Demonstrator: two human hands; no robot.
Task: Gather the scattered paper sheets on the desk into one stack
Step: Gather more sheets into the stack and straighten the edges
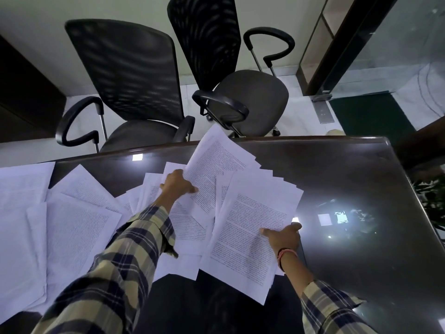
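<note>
White paper, thin and floppy, light, prob. slides easily on the glossy dark desk; single sheets will bend if lifted by one corner, so best taken along an edge w/ thumb on top, or pushed flat and squared up.

Nearest, at 5 o'clock: right hand pinches the right edge of a fanned bundle, thumb on top, fingers under; red wrist band behind it. At 12, centre: left hand grips the near-left edge of a raised sheaf, which tilts up toward 1 o'clock, off the desk at its far end. More loose sheets lie overlapping at 9 o'clock out to the left edge, not yet gathered; I'd say roughly half left.

Farther, 11–12 o'clock: two mesh chairs beyond the desk's far rim, apart from the paper. Plant leaves at 3 o'clock. Nothing lies on the sheets; the main snag is overlapped corners catching.
</note>
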